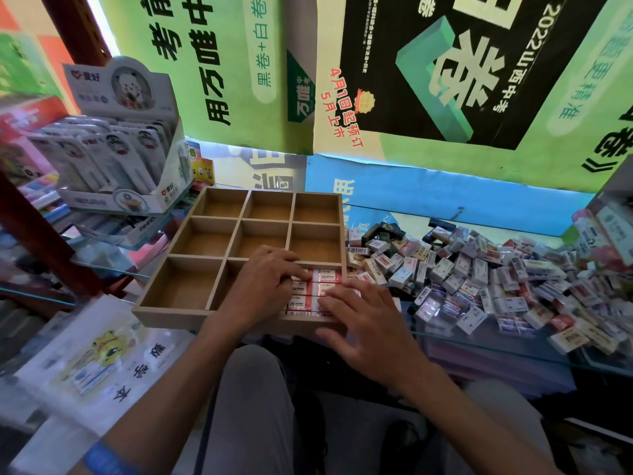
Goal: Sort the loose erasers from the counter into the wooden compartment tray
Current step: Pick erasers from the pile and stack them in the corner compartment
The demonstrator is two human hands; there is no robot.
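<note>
Pressing the packed erasers (317, 289) flat in the tray's (164, 313) near-right compartment, my left hand (265, 286) curls over them and my right hand (363, 313) lies spread. They seem light, firm, slick-wrapped; I'd pinch the long sides. The loose pile (479, 279) waits on the worktop.

tray (178, 308): nine compartments, near-right one holds erasers (329, 276) | left hand (265, 284), right hand (370, 323): fingers resting on them | loose pile (479, 279): right, on counter (496, 347)

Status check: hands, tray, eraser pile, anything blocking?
Both hands on packed erasers in wooden tray's near-right compartment: left hand fingers curled, right hand flat. Seven compartments visibly empty. Big loose pile waits right. Nothing blocking.
</note>
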